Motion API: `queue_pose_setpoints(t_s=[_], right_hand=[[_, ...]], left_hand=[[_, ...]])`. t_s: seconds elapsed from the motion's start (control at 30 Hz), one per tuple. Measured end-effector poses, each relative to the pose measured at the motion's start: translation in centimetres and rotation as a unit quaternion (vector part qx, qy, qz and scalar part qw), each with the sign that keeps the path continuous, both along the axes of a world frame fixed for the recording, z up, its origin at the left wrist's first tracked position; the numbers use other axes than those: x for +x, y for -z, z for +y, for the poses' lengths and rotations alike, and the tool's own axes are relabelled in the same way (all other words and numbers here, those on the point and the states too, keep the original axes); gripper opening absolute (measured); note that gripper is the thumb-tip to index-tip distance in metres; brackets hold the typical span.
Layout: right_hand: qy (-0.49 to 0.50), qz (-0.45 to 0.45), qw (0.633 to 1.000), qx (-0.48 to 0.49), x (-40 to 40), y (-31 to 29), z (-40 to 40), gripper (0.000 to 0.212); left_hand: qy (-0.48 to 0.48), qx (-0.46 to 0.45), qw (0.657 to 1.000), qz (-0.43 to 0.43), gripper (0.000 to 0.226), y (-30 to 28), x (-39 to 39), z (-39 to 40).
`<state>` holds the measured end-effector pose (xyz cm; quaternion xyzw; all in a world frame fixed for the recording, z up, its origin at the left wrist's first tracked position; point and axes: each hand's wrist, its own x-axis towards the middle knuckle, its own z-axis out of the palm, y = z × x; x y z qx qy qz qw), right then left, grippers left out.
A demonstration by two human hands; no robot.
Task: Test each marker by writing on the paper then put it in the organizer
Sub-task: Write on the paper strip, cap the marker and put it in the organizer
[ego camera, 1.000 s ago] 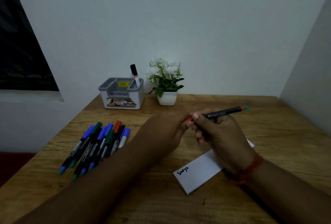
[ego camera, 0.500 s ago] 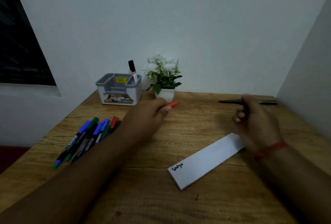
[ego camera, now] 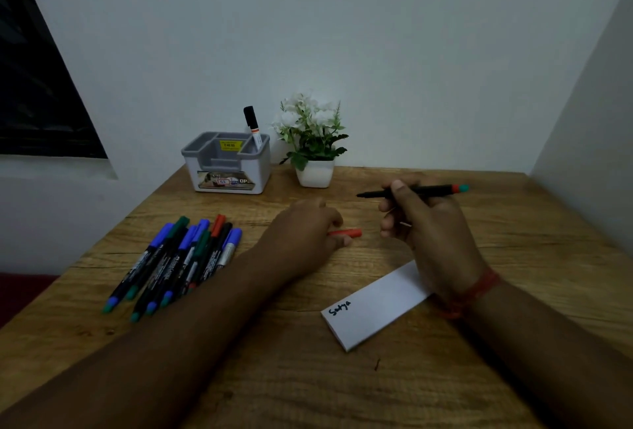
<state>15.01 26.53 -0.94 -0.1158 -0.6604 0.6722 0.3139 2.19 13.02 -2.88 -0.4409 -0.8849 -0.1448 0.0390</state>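
right hand [ego camera: 433, 223] grips uncapped marker [ego camera: 424, 191], left hand [ego camera: 305, 226] holds cap [ego camera: 347, 233]

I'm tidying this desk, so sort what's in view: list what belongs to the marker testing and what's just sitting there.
Part of the job:
- uncapped marker gripped in the right hand
- red cap at the left hand
- paper, already written on
- pile of markers waiting
- organizer, holding one marker

Just there:
- potted plant
- wooden desk

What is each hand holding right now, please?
Left hand: fingers curled on the red cap, low at the table.
Right hand: grips the uncapped marker, raised above the paper.
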Motion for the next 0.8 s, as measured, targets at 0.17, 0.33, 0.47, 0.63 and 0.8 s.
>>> queue_pose_setpoints(t_s=[0.17,0.33,0.47,0.63,0.8], right_hand=[[-0.003,-0.042,0.996,0.077,0.6,0.1,0.1,0.01],[0.005,-0.065,0.987,0.148,1.1,0.0,-0.3,0.005],[0.027,-0.063,0.979,0.19,2.1,-1.0,-0.6,0.008],[-0.011,-0.086,0.98,0.179,4.7,-2.0,-1.7,0.011],[-0.045,-0.138,0.979,0.143,6.4,0.0,-2.7,0.005]], left_hand=[[-0.04,-0.053,0.997,0.033,0.081,-0.9,-0.1,-1.7],[-0.035,-0.127,0.991,0.01,0.098,-1.1,0.3,-3.4],[-0.023,-0.173,0.985,0.015,0.101,-1.0,1.0,-3.8],[-0.001,-0.227,0.973,0.039,0.104,-0.8,2.3,-3.5],[0.013,-0.261,0.964,0.036,0.106,-0.8,2.7,-3.6]])
